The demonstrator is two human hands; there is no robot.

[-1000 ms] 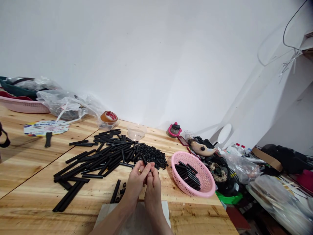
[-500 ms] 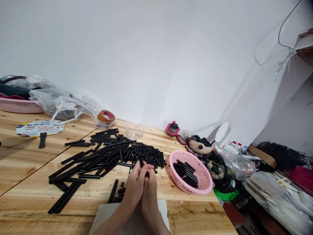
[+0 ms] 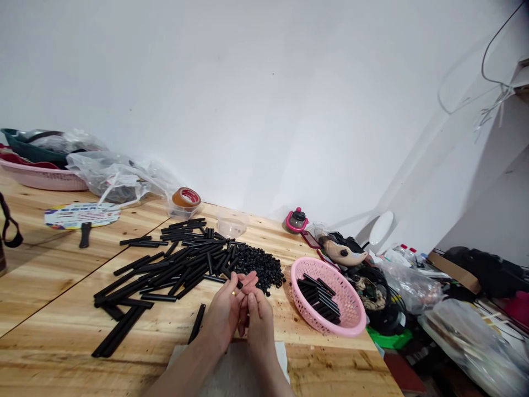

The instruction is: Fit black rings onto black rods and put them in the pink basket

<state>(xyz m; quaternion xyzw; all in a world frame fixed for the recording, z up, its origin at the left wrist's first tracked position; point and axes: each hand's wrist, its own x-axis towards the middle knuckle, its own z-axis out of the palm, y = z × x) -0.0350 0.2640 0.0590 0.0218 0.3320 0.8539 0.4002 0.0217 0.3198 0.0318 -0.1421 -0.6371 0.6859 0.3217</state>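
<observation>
My left hand [image 3: 225, 309] is closed around a short black tube [image 3: 239, 284], whose end shows between the thumb and the fingers. A small gold-coloured spot shows by its thumb; I cannot tell what it is. My right hand [image 3: 260, 315] is pressed against the left one, its thumb and fingers pinched together; whatever it holds is hidden. Just beyond the hands lies a heap of small black pieces [image 3: 258, 267]. Long black tubes [image 3: 177, 270] are scattered to the left. One loose black tube [image 3: 197, 322] rests beside my left wrist.
A pink basket [image 3: 357, 317] with several black tubes stands to the right. Under my forearms lies a pale sheet [image 3: 233, 369]. Tape [image 3: 185, 197], a clear bowl [image 3: 232, 225] and a hand fan [image 3: 82, 216] are farther back. Clutter and plastic bags [image 3: 471, 331] fill the right side.
The view has shifted, so the table things appear slightly farther right. My hands have turned, with the left fingers more extended. The black tube now slants differently in my left hand.
</observation>
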